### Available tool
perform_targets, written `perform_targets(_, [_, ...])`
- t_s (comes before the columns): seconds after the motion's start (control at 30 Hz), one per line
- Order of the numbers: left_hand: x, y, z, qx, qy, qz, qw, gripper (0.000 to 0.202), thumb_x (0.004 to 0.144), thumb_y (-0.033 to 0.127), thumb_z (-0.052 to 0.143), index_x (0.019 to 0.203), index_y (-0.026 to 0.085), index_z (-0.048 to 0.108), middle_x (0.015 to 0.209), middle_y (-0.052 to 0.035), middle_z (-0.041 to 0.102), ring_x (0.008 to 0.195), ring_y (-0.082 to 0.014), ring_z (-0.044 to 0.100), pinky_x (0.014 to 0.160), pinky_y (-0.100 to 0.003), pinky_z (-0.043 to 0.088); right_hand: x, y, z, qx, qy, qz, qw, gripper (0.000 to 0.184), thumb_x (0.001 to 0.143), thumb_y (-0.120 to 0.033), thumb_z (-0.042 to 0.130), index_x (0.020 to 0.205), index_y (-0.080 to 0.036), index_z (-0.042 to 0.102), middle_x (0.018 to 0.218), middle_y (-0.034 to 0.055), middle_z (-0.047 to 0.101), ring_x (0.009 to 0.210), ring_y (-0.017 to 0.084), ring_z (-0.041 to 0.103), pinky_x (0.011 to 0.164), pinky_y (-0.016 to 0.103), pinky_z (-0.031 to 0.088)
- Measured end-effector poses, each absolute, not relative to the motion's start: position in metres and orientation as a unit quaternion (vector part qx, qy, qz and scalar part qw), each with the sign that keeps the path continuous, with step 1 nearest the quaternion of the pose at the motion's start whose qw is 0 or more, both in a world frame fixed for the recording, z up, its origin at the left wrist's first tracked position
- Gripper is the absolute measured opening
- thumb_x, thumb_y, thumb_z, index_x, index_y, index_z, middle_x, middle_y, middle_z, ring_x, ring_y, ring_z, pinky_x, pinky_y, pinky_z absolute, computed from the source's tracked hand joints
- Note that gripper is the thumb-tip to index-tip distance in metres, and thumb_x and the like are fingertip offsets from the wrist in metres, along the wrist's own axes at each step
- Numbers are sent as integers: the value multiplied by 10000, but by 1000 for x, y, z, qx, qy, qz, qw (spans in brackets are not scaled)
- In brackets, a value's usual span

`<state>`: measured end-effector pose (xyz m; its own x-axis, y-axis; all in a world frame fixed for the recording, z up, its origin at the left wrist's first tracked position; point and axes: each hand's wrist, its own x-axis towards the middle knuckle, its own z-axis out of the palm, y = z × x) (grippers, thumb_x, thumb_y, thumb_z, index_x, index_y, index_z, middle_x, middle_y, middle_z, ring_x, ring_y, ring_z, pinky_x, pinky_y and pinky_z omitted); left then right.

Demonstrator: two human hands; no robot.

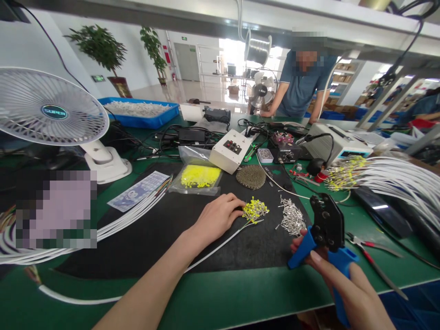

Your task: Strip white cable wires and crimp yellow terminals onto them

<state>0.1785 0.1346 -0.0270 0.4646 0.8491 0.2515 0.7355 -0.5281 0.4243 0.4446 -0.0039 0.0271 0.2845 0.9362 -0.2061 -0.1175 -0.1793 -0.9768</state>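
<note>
My left hand [220, 215] reaches to the left edge of a small pile of yellow-collared ferrules [255, 209]. Its fingers and thumb are curled together there, and whatever lies between the tips is hidden. Just below the pile, a white cable [220, 246] with thin wires at its end runs under my left forearm. My right hand [337, 270] grips a crimping tool [326, 222] with a black head and blue handles, its head pointing up. Between the hands lies a heap of bare silver pins [292, 217] on the black mat [147, 243].
A bag of yellow pieces [199, 176], a pale switch box [231, 150] and a round metal mesh piece [250, 177] sit beyond my hands. Red-handled cutters [369, 256] lie right, near bundled white cables [405, 178]. A fan [51, 107] stands left. A person [300, 85] leans on the far edge.
</note>
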Motion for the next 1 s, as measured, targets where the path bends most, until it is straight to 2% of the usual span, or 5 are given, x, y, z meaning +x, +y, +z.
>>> perform_targets(0.27, [178,134,-25,850,467,210,122,129,995,320,602,1064,252,687,1118,-23,683,1031,-194,636,895,-303,519,438,-8,32,-598,-358,465,546,569,725,-526,863,1183,-197,782,1168,131,781,1142,410,707,1004,475,584])
perform_targets(0.57, [179,130,-23,863,456,193,99,149,1009,328,579,1098,245,663,1139,-26,665,1038,-191,625,872,-298,507,435,-10,33,-597,-350,472,546,584,712,-516,874,1206,-222,774,1156,117,786,1150,412,702,986,461,599])
perform_targets(0.8, [181,130,-22,882,437,168,60,196,1044,304,497,1153,243,648,1140,-35,648,999,-185,617,850,-306,473,439,-9,24,-623,-341,468,526,681,738,-569,842,1277,-168,729,1210,148,763,1205,413,672,1104,503,508])
perform_targets(0.93, [183,129,-22,892,423,157,20,193,1053,279,469,1082,224,652,1094,-35,649,930,-186,603,815,-329,435,447,-4,5,-623,-355,474,511,725,713,-664,815,1222,-152,750,1230,173,750,1196,428,672,1146,574,439])
perform_targets(1.0, [184,129,-23,896,416,155,2,192,1055,253,457,1053,221,646,1074,-31,647,913,-191,592,799,-338,420,449,-1,-2,-619,-363,473,511,764,717,-709,790,1216,-132,756,1196,188,760,1178,423,684,1127,565,459])
